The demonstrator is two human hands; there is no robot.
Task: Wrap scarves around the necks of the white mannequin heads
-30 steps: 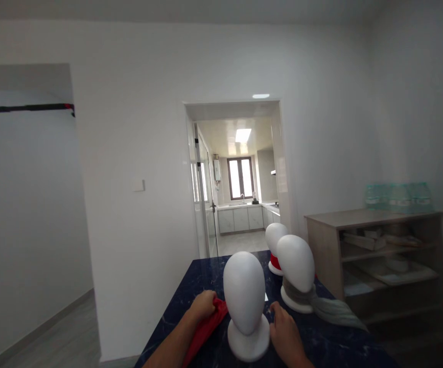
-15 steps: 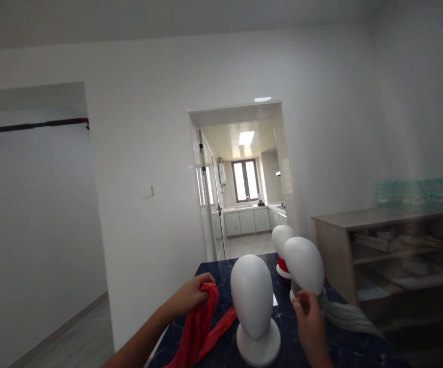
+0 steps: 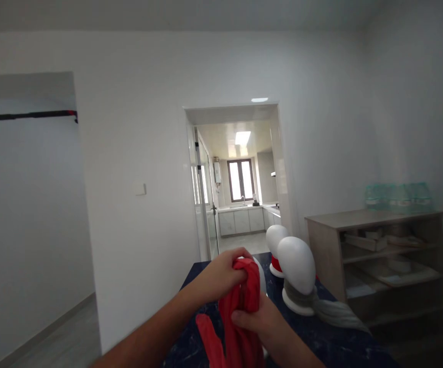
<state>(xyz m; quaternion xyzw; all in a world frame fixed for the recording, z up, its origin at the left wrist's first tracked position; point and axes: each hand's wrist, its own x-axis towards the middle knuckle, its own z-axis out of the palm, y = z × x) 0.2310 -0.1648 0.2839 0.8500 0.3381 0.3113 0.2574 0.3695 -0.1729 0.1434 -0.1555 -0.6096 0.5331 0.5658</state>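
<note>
A red scarf [image 3: 240, 327] hangs in folds in front of me, bunched at its top. My left hand [image 3: 225, 271] is closed round that upper fold. Lower down, my right hand [image 3: 263, 322] grips the same scarf from the right, thumb across the cloth. Behind the scarf stands a white mannequin head [image 3: 260, 273], mostly hidden, with only its right edge showing. To the right a second white mannequin head [image 3: 297, 266] wears a grey scarf [image 3: 338, 313] round its neck, the tail lying on the table. Farther back, another mannequin head [image 3: 276, 238] has red cloth [image 3: 276, 264] round its neck.
The heads stand on a dark blue marbled table [image 3: 330, 337]. Right of it is a wooden shelf unit [image 3: 323, 255] holding boxes and trays, with a pack of bottles [image 3: 399, 198] on top. A doorway beyond the table opens onto a kitchen [image 3: 244, 220].
My left hand has carried the red scarf rightward, in front of the nearest head. My right hand has left the grey scarf and taken hold of the red one. The view has shifted slightly.
</note>
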